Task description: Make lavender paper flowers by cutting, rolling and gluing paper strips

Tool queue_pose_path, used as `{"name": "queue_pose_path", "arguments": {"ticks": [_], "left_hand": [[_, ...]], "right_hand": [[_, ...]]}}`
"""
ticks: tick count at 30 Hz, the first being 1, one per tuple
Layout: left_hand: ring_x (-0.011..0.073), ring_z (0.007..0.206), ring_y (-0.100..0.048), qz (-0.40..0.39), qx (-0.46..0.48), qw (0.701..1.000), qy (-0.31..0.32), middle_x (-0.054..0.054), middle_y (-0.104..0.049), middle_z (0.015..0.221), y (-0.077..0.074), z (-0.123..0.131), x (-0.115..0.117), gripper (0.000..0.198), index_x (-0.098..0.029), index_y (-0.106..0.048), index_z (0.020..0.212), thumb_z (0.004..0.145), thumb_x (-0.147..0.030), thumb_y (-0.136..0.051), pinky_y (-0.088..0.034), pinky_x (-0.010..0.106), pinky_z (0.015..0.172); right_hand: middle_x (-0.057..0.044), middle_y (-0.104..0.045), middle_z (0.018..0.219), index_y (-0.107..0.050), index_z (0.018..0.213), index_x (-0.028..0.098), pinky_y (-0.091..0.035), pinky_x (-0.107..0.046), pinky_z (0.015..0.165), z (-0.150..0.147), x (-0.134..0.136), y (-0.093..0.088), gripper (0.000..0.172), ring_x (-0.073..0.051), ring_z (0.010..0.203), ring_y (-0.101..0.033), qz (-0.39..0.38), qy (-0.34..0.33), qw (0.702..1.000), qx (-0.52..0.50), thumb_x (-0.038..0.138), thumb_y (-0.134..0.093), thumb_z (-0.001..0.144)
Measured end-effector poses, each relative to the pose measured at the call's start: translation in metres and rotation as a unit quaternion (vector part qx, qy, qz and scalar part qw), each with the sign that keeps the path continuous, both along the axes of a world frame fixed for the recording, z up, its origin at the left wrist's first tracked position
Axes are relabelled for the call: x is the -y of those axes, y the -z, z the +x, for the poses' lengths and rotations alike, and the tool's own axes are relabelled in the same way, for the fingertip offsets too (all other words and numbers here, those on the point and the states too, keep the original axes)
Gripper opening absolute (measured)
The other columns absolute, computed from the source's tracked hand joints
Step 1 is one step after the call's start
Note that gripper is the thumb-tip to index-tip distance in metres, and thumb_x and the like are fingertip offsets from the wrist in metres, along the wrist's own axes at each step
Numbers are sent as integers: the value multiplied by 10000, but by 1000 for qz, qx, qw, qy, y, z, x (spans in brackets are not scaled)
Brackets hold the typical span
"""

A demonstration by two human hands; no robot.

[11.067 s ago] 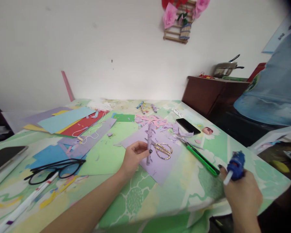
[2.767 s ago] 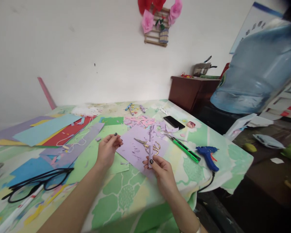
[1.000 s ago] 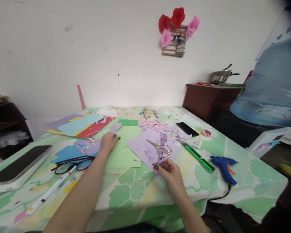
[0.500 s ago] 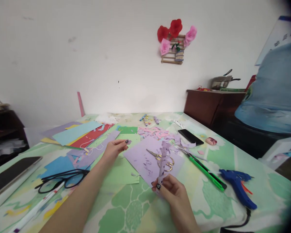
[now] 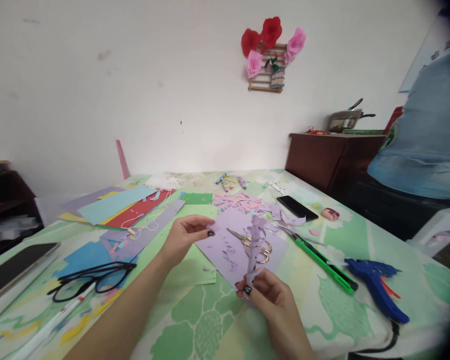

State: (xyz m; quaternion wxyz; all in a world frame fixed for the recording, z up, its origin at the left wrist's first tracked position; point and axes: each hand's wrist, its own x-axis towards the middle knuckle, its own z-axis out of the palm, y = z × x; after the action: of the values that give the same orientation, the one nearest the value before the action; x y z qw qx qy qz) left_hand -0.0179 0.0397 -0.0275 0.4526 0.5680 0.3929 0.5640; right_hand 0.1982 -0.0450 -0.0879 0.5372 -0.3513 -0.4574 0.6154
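Note:
My right hand grips the lower end of a rolled purple paper stem with small cut petals curling off it, held upright above the table. My left hand hovers to its left with thumb and fingers pinched on a tiny purple paper scrap. Under both lies a purple paper sheet with gold-handled scissors on it.
A green craft knife and a blue glue gun lie at the right. A black phone and pink paper scraps sit further back. Black glasses, a white pen, coloured paper sheets and a tablet are at the left.
My left hand reached to the scraps at the left, picked up a small purple piece and came back toward the stem. My right hand kept hold of the stem.

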Motion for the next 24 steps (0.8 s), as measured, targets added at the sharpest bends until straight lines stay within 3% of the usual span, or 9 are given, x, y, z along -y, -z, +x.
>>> {"name": "queue_pose_path", "arguments": {"ticks": [6, 14, 20, 24], "left_hand": [[197, 689, -682, 30, -21, 999, 7, 66, -727, 744, -5, 3, 7, 230, -166, -744, 813, 599, -222, -804, -575, 306, 666], [169, 573, -621, 19, -52, 998, -25, 73, -716, 697, -9, 1, 5, 139, -162, -745, 723, 635, -267, -768, -528, 298, 589], [176, 596, -608, 6, -96, 995, -24, 60, -688, 628, -9, 0, 5, 157, -169, -745, 705, 694, -318, -699, -491, 293, 594], [167, 603, -622, -27, -89, 995, -22, 65, -713, 698, -6, -1, 2, 145, -159, -738, 733, 646, -272, -710, -491, 285, 606]], "right_hand": [[-71, -696, 815, -626, 775, 180, -490, -289, 751, 0, 2, -1, 258, -186, 773, -637, -7, 3, 1000, -5, 384, -758, 691], [-71, -702, 806, -640, 763, 185, -489, -264, 712, 0, 2, -2, 264, -187, 765, -638, 0, 3, 1000, 27, 408, -756, 685], [-78, -701, 830, -654, 782, 185, -501, -291, 736, 0, 2, -2, 268, -199, 775, -643, 1, 6, 999, 33, 416, -753, 689], [-68, -700, 821, -658, 780, 186, -497, -285, 732, 0, 2, -1, 244, -190, 765, -642, 1, 7, 1000, 30, 395, -754, 698]]}}
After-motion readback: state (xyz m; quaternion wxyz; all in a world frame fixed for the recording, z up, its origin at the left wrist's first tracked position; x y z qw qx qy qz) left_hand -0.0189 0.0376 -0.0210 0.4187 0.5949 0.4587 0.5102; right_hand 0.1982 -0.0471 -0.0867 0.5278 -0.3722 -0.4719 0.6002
